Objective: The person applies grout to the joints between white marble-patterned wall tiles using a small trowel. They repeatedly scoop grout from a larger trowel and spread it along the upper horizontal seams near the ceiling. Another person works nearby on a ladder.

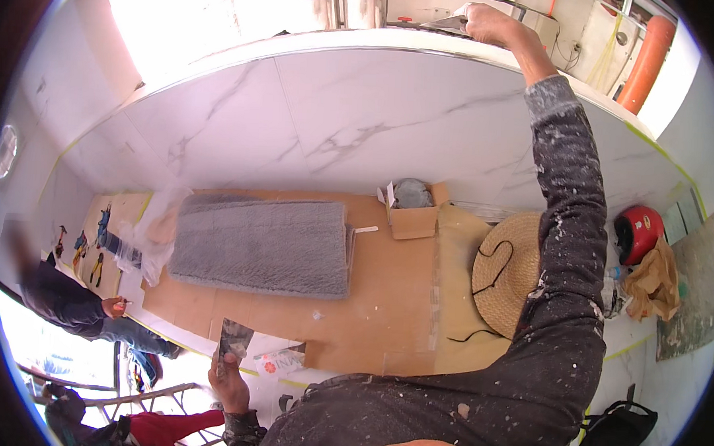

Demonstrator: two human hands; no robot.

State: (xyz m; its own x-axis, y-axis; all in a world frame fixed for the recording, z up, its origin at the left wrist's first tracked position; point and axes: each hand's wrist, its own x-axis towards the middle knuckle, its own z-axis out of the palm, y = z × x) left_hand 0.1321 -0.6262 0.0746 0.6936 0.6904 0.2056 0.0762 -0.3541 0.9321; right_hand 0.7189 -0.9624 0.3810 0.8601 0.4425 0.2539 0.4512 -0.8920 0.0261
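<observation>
My left hand (230, 385), low and left of centre, is closed around a flat, smeared putty knife (235, 339) whose broad blade points up. Stretched far forward, my right arm in a dark, paint-spotted sleeve reaches over the top of the marble-patterned panel (338, 118). There my right hand (493, 26) grips a thin metal putty knife (447, 22), seen nearly edge-on above the white ledge (365, 38). Bright light hides part of the ledge. Whether this blade touches a surface, I cannot tell.
Below the panel, cardboard (385, 320) bears a folded grey rug (260, 247), a small open box (413, 217) and a straw hat (506, 273). A red helmet (637, 235) sits right; metal containers (365, 8) stand on the ledge. Two people and a ladder (146, 401) are left.
</observation>
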